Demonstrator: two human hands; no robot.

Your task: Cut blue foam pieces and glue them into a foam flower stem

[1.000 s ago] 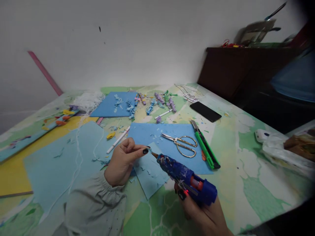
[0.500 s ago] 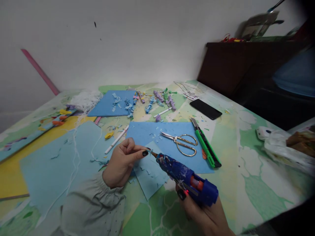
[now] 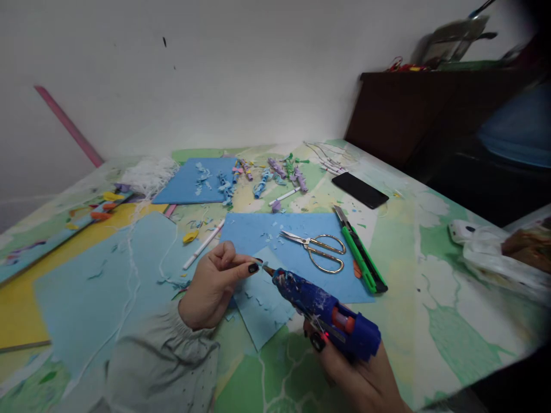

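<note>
My left hand [image 3: 219, 279] pinches a tiny light blue paper piece [image 3: 264, 265] between thumb and forefinger. A dark blue glue gun [image 3: 325, 307] is gripped in my right hand [image 3: 357, 370], its nozzle at the paper piece and a small red light glowing on its side. Under the fingertips lies a light blue sheet [image 3: 262, 304] with cut scraps, partly over a blue foam sheet [image 3: 284, 223]. Gold-handled scissors [image 3: 316, 249] rest on the foam sheet, beside a green utility knife [image 3: 361, 252].
Decorated paper rolls [image 3: 260, 186] and a blue sheet [image 3: 189, 180] lie toward the wall. A black phone [image 3: 360, 190] sits back right, a plastic bag [image 3: 495, 261] at the right. White yarn [image 3: 146, 175], a yellow board [image 3: 17, 312] and a white stick [image 3: 204, 245] are left.
</note>
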